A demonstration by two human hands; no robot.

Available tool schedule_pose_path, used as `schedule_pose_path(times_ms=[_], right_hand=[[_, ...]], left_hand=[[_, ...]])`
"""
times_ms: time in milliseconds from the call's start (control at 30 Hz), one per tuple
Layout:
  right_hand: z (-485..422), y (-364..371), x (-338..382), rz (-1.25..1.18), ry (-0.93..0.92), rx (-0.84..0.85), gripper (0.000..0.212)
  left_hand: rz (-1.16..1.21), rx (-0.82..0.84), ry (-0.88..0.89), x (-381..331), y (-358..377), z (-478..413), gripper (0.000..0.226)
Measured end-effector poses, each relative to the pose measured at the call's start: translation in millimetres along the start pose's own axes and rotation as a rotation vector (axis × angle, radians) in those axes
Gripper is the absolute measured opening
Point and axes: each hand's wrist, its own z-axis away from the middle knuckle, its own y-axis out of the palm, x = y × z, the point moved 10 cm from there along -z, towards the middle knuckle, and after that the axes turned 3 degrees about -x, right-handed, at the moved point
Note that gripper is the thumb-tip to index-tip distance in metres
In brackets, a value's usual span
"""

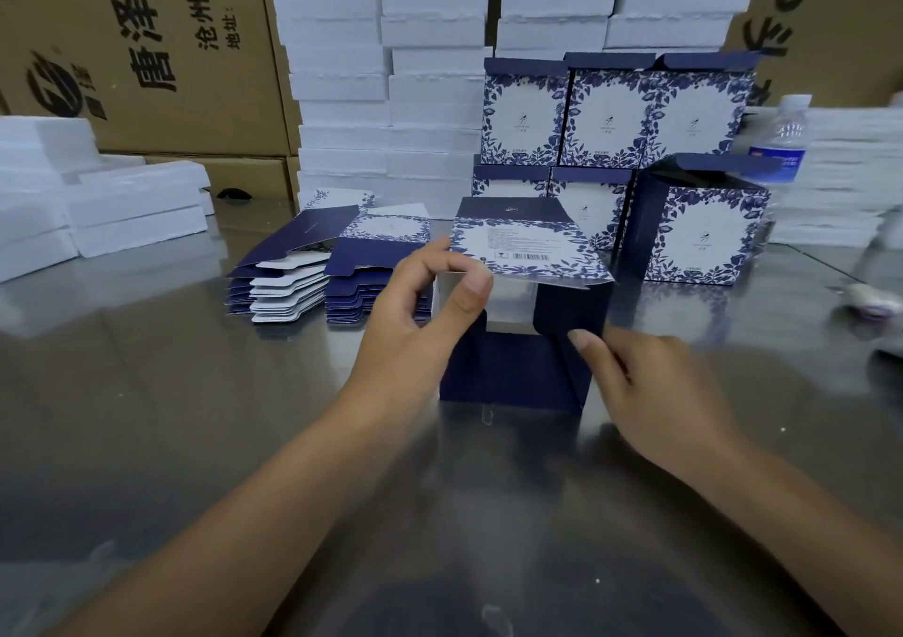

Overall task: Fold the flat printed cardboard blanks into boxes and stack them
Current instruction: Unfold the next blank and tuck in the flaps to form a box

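Already folded: finished boxes (611, 118) are standing in two tiers beyond both hands, their top flaps standing open; one more is sitting alone, ahead and to the right of the right hand.
Now in work: a half-formed box (513, 372) is standing on the table (146, 392) between the two hands, its walls squared up and its near end gaping open.
Left hand (425, 314): it is reaching forward, pinching the near edge of the printed panel (527, 250) between thumb and fingertips, so it is gripping the box and tipping that panel up.
Right hand (655, 387): it is coming in from the box's right side with the thumb pressing on the dark flap (562, 309); the other fingers are hiding behind the wall, so it is probably clamping flap and wall together.
Step, as I judge it: the end flaps are being tucked in, and this box is not yet closing.
Still waiting: flat blanks (293, 274) are lying in two fanned heaps just beyond and to the left of the left hand, so plenty of folding is remaining.
Progress, as I judge it: somewhere in the middle of the job.
Stacking: the box in hand is still needing to join the tiers farther out.
Nearby: a water bottle (782, 142) is standing far ahead of the right hand.
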Motion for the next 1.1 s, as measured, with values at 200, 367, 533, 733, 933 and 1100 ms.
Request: schedule_pose_path(times_ms=[200, 367, 533, 733, 933, 1100], right_hand=[[-2, -1, -3, -0.018, 0.033, 0.005, 0.05], [2, 21, -12, 0.121, 0.06, 0.185, 0.049], [0, 21, -15, 0.081, 0.077, 0.185, 0.05], [3, 26, -22, 0.15, 0.094, 0.229, 0.045], [3, 24, -19, 0.134, 0.058, 0.191, 0.043], [5, 26, 0, 0.127, -0.062, 0.238, 0.039]], left_hand=[[-0.019, 0.009, -0.009, 4, 2, -1, 0.025], [-0.019, 0.012, 0.01, 1, 2, 0, 0.034], [-0.017, 0.007, 0.017, 2, 1, -2, 0.04], [-0.008, -0.004, 0.018, 2, -1, -2, 0.035], [-0.022, -0.016, 0.012, 3, -4, -3, 0.033], [0.043, -0.075, -0.013, 4, -15, -8, 0.024]])
